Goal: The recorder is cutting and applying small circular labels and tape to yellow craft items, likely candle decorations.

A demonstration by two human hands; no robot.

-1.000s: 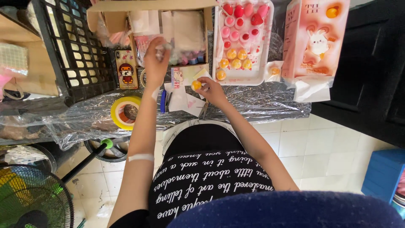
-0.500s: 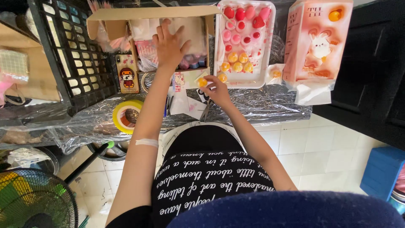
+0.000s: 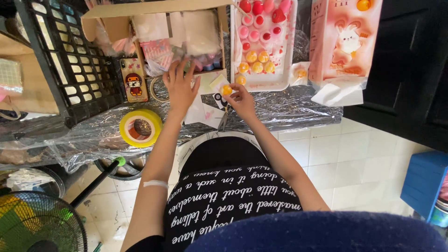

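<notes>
So the right hand (image 3: 240,99) is pinching one small round orange squishy ball (image 3: 227,89) by the fingertips, just over the plastic-wrapped table (image 3: 298,109), right below the corner of the white rectangular tray (image 3: 263,85). It looks glossy and yolk-coloured. The tray has about five more orange ones like it, plus rows of pink and red ones I can't count cleanly. The left hand (image 3: 179,88) is spread wide, fingers reaching into the open cardboard box (image 3: 140,9). One yellow tape roll (image 3: 140,128) sits nearby.

Home craft corner: tiled floor (image 3: 354,158), fan (image 3: 37,224), plastic-covered table (image 3: 289,109), trinket tray (image 3: 268,84).
</notes>
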